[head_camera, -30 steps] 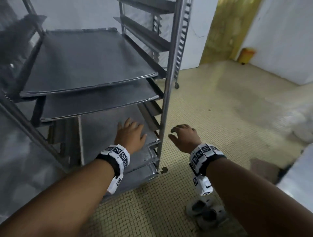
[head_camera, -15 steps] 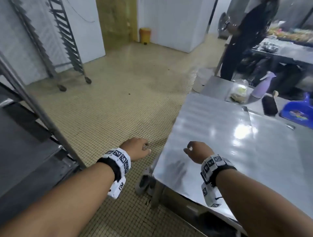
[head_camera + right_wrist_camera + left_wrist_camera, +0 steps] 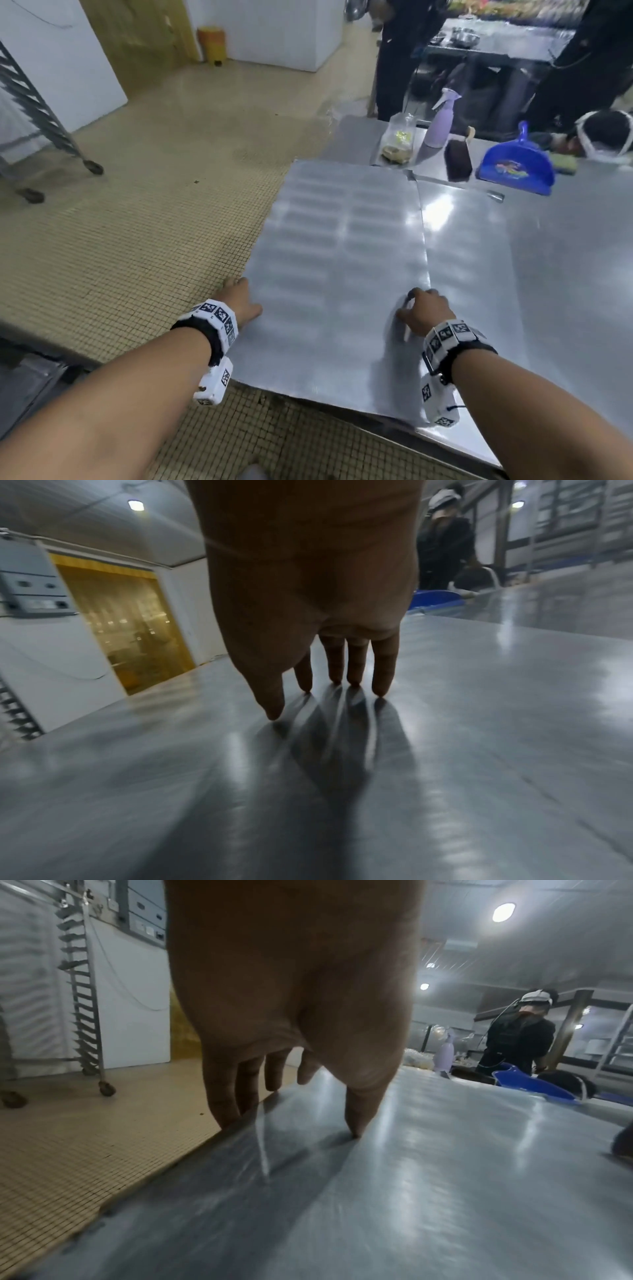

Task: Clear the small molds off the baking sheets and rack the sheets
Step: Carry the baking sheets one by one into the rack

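A flat, bare metal baking sheet (image 3: 342,257) lies on the steel table (image 3: 565,274), its near left corner overhanging the table edge. No molds show on it. My left hand (image 3: 239,298) is at the sheet's left edge. In the left wrist view its fingers (image 3: 222,1112) point straight down onto that edge and the thumb tip presses the sheet (image 3: 411,1177) top. My right hand (image 3: 418,308) stands near the sheet's right edge. In the right wrist view, all its straight fingertips (image 3: 380,685) touch the sheet (image 3: 445,750). Neither hand holds anything.
A jar (image 3: 399,140), lilac spray bottle (image 3: 440,123), brush (image 3: 457,159) and blue dustpan (image 3: 517,168) stand at the table's far end. People in dark clothes (image 3: 400,58) work beyond. A wheeled rack (image 3: 34,113) stands far left; another rack's corner (image 3: 27,373) shows lower left.
The view swung from the tray rack to the table. Both hands left the rack and came down onto the baking sheet, the left at its left edge, the right near its right edge.
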